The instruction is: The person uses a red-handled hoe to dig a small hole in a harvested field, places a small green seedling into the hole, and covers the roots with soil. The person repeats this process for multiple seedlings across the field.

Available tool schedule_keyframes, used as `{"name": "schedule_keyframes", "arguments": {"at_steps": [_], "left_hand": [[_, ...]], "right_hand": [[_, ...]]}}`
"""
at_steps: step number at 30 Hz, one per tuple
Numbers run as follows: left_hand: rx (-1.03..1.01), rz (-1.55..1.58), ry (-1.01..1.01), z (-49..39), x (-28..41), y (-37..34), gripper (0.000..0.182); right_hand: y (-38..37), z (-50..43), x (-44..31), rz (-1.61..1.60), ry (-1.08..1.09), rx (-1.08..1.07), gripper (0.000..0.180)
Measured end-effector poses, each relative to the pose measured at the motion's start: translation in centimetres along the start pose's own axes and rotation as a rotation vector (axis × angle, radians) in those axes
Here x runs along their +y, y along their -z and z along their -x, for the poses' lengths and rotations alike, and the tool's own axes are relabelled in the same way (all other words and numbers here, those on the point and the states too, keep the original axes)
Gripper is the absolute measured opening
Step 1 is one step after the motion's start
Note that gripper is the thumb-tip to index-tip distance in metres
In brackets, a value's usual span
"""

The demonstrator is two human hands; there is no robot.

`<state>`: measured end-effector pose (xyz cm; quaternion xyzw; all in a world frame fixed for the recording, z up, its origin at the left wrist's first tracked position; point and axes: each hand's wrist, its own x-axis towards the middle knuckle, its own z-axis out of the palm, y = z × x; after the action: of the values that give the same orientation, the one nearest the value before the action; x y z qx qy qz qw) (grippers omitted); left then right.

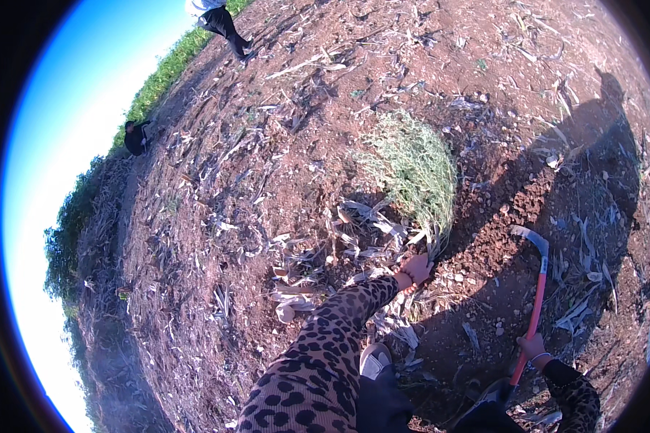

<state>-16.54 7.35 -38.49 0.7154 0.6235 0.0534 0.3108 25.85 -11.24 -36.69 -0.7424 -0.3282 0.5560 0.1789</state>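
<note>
My left hand [417,268], at the end of a leopard-print sleeve, is closed around the base of a bushy grey-green plant [411,162] close to the ground. The plant's stems fan out beyond the hand onto the reddish soil. On the right, my right hand [531,345] grips the red handle of a sickle [539,303]. The sickle's curved metal blade points left over loose, broken soil, apart from the plant. Whether the plant's roots are in the ground cannot be told.
Dry stalks and husks [287,303] litter the stony field. My shoes [375,360] stand close below my hands. One person [222,24] is on foot at the far top; another person [136,138] is low down near green bushes at the field's edge.
</note>
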Motion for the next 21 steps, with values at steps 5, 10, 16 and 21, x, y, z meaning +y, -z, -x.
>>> {"name": "schedule_keyframes", "arguments": {"at_steps": [5,10,16,21], "left_hand": [[0.002,-0.002,0.007,-0.01,-0.06,-0.07,0.036],[0.023,0.011,-0.029,-0.08,-0.34,-0.34,0.034],[0.026,0.031,-0.058,-0.27,-0.66,-0.59,0.034],[0.002,0.036,-0.053,-0.32,-0.72,-0.51,0.033]], "right_hand": [[0.02,0.09,-0.09,0.021,0.028,-0.006,0.018],[-0.02,0.4,-0.62,0.016,0.021,-0.001,0.018],[0.01,0.36,-0.58,0.01,0.026,-0.005,0.018],[0.17,-0.09,0.01,0.021,0.005,-0.037,0.019]]}}
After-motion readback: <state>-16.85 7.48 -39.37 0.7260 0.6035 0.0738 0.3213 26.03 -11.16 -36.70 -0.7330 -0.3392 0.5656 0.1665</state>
